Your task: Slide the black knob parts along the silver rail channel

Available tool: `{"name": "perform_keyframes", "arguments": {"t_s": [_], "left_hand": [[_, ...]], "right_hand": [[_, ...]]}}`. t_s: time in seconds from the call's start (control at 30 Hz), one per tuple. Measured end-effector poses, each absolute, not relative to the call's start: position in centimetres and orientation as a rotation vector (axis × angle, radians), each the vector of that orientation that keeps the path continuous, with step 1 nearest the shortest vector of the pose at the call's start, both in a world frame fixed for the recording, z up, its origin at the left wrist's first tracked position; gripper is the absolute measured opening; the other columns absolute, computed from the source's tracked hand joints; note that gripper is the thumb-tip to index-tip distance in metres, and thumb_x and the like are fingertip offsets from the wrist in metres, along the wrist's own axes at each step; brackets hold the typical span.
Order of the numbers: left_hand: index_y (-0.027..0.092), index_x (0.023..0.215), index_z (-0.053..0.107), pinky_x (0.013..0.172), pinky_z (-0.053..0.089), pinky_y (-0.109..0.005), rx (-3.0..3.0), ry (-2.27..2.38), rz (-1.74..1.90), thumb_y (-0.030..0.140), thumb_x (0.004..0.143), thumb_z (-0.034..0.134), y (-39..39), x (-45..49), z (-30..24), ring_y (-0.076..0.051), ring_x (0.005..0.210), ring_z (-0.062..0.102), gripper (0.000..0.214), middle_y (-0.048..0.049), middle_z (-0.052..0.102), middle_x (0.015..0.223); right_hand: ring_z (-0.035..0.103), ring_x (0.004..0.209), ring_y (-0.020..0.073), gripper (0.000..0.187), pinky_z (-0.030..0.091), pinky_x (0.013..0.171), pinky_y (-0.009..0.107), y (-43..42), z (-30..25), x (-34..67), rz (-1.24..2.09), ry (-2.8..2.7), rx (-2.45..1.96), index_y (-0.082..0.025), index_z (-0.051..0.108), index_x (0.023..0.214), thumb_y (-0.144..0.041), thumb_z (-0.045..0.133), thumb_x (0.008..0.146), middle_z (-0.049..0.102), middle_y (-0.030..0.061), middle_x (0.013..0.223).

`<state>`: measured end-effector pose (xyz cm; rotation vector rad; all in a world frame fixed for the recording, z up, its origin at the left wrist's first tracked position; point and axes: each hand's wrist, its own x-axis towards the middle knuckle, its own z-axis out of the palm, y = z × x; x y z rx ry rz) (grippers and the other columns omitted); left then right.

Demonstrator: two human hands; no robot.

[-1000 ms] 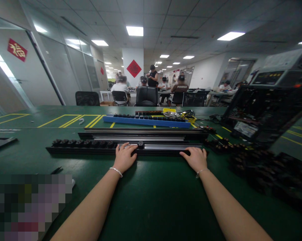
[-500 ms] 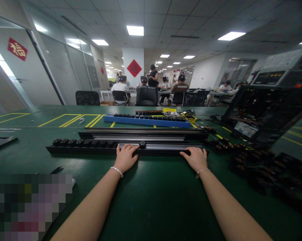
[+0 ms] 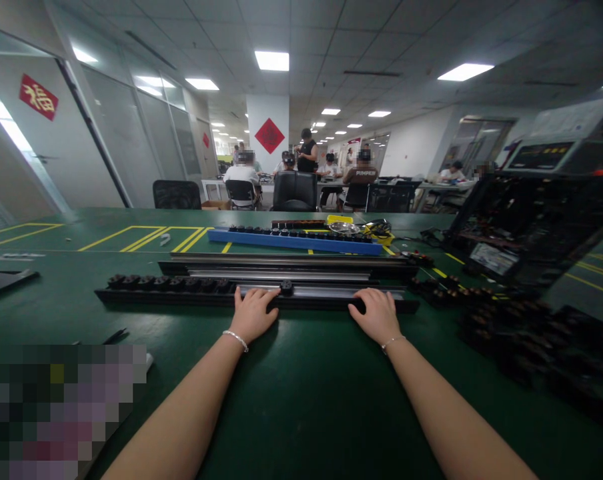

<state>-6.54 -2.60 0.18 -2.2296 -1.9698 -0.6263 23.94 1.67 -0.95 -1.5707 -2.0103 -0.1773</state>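
A long black channel rail (image 3: 321, 303) with a silvery inner strip lies across the green table. Several black roller-like pieces (image 3: 176, 284) sit in a row in its left part. One separate black piece (image 3: 286, 288) stands near the rail's middle. My left hand (image 3: 253, 312) grips the rail just left of that piece, fingers over the top and thumb at the front, the index finger reaching to the piece. Farther right, my right hand (image 3: 376, 312) also grips the rail, thumb on its front face; its fingertips are partly hidden behind the edge.
Behind lie more black rails (image 3: 291, 265) and a blue rail (image 3: 291, 241) holding black pieces. A heap of dark parts (image 3: 526, 340) lies at the right, before an open black equipment case (image 3: 511, 227). A dark flat object (image 3: 6, 283) lies left. People sit at tables beyond.
My right hand has slid left along the rail, nearer to the separate black piece. My left hand keeps its place on the rail. The view has shifted slightly.
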Motion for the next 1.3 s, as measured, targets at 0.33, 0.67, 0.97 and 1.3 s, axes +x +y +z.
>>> {"name": "perform_keyframes", "arguments": {"t_s": [0.33, 0.67, 0.97, 1.3], "left_hand": [[0.033, 0.123, 0.053, 0.106, 0.004, -0.065, -2.217, -2.000, -0.628, 0.038, 0.080, 0.049, -2.6, -6.2, 0.3, -0.026, 0.115, 0.048, 0.043, -0.0032, 0.063, 0.115], [0.035, 0.125, 0.051, 0.106, 0.004, -0.065, -2.194, -2.016, -0.529, 0.038, 0.080, 0.050, -2.8, -5.9, 0.6, -0.027, 0.115, 0.047, 0.045, -0.0028, 0.062, 0.115], [0.038, 0.123, 0.052, 0.103, 0.004, -0.069, -2.211, -2.006, -0.562, 0.037, 0.079, 0.051, -2.8, -5.9, 0.7, -0.027, 0.111, 0.049, 0.044, -0.0025, 0.063, 0.109], [0.039, 0.126, 0.050, 0.104, 0.001, -0.067, -2.223, -2.033, -0.546, 0.037, 0.079, 0.051, -2.8, -5.9, 0.7, -0.027, 0.112, 0.047, 0.047, -0.0031, 0.062, 0.111]], "right_hand": [[0.036, 0.127, 0.0233, 0.041, 0.019, 0.107, 0.047, 1.4, -0.5, 17.8, -0.076, -2.067, -1.508, -0.020, 0.056, 0.116, -0.040, 0.046, 0.082, 0.051, 0.0085, 0.132], [0.032, 0.130, 0.0308, 0.054, 0.013, 0.105, 0.056, 1.5, 1.3, 8.7, 0.193, -1.996, -1.648, -0.025, 0.054, 0.123, -0.057, 0.044, 0.080, 0.051, 0.0073, 0.133], [0.037, 0.126, 0.0285, 0.041, 0.014, 0.105, 0.054, 1.7, 1.0, 7.9, 0.130, -1.910, -1.693, -0.028, 0.064, 0.108, -0.054, 0.049, 0.079, 0.058, 0.0046, 0.125], [0.037, 0.126, 0.0282, 0.038, 0.013, 0.106, 0.053, 1.7, 0.8, 7.8, 0.124, -1.874, -1.681, -0.026, 0.065, 0.107, -0.047, 0.050, 0.078, 0.057, 0.0033, 0.127]]}}
